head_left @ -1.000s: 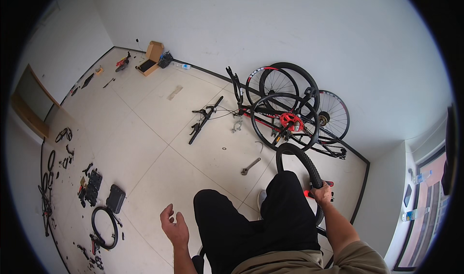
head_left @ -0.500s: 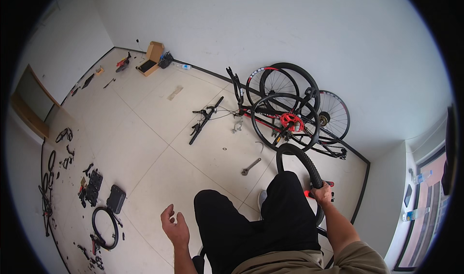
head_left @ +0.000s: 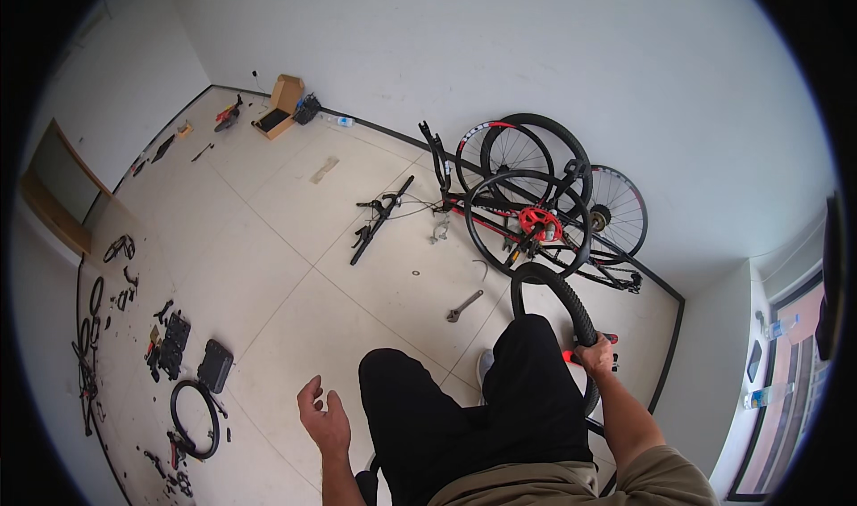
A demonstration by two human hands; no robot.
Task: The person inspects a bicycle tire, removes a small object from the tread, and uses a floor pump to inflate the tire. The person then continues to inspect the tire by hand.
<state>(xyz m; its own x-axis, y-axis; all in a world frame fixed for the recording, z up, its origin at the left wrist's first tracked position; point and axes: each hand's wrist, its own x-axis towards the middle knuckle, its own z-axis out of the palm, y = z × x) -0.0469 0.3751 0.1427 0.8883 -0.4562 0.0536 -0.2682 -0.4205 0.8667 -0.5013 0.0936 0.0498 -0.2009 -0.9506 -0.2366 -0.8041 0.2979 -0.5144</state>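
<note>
My right hand (head_left: pixel 595 358) is closed around a black knobby bicycle tire (head_left: pixel 571 302), which stands beside my right knee; its lower part is partly hidden by my leg. Left of my legs, my left hand (head_left: pixel 325 419) hangs in the air with thumb and fingers apart, holding nothing. Beyond the tire, a black and red bicycle frame (head_left: pixel 486 204) lies by the wall with wheels (head_left: pixel 616 207) leaning around it and a red chainring (head_left: pixel 541 224). An adjustable wrench (head_left: pixel 464 307) lies on the floor ahead of my knees.
A handlebar (head_left: pixel 381 220) with cables lies left of the frame. Farther left are a black tool case (head_left: pixel 215 367), a small tire (head_left: pixel 212 435) and scattered parts. An opened cardboard box (head_left: pixel 284 104) stands at the far wall. Bottles (head_left: pixel 768 396) sit on the right windowsill.
</note>
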